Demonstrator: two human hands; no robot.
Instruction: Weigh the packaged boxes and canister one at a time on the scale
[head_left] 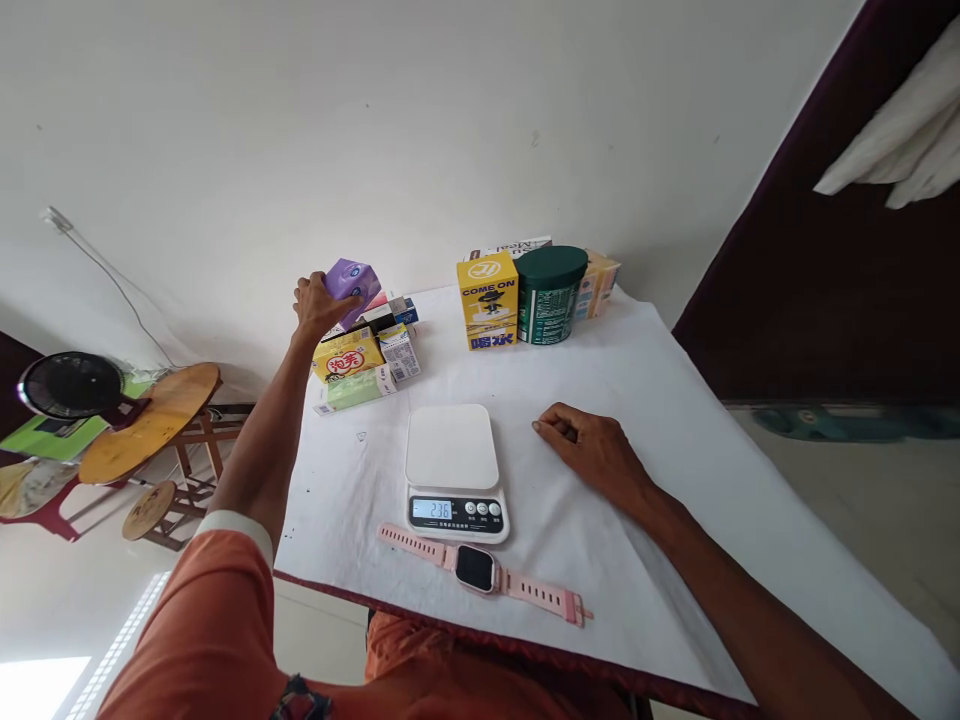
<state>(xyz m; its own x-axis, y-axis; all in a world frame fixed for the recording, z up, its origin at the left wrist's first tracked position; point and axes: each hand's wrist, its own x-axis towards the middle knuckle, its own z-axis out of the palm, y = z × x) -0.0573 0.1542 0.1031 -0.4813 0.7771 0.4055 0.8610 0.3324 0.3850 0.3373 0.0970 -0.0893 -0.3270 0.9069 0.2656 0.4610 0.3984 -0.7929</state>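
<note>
My left hand [319,303] holds a purple box [352,283] above a group of small boxes at the table's back left. Among them are a yellow box [346,358] and a light green box [354,390]. My right hand [589,445] rests on the white cloth with its fingers curled; whether anything is inside them is hidden. Between the hands stands a white scale [452,447] with a bare plate and a display that appears to read 236. A pink-strapped watch [475,569] lies in front of the scale.
At the table's back stand a yellow box [489,305], a dark green tub [551,298] and a peach-coloured box [598,283], with a white box behind. Left of the table are a fan [73,385], a wooden table [157,425] and a stool [150,510].
</note>
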